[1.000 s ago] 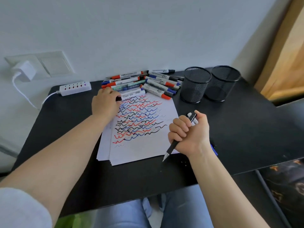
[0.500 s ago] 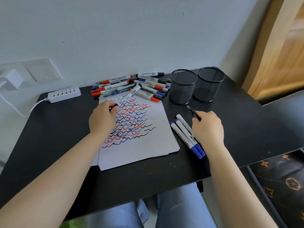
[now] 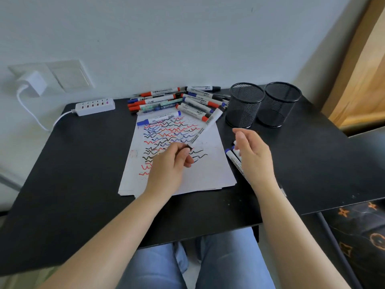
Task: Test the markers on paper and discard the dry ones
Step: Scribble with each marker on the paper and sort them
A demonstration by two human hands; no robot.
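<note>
Paper [image 3: 208,172] is your landmark in the head view: a stack on the black table [image 3: 83,163], covered in red, blue and black squiggles. Your left hand [image 3: 170,165] rests over its middle, fingers pinched on one end of a white marker [image 3: 205,128] that slants up toward the paper's far right corner. Your right hand [image 3: 253,157] hovers just right of the paper, fingers spread and empty, above a few blue-capped markers [image 3: 234,161]. The marker pile [image 3: 179,99] lies beyond the paper's far edge; two mesh cups [image 3: 264,105] stand to its far right.
</note>
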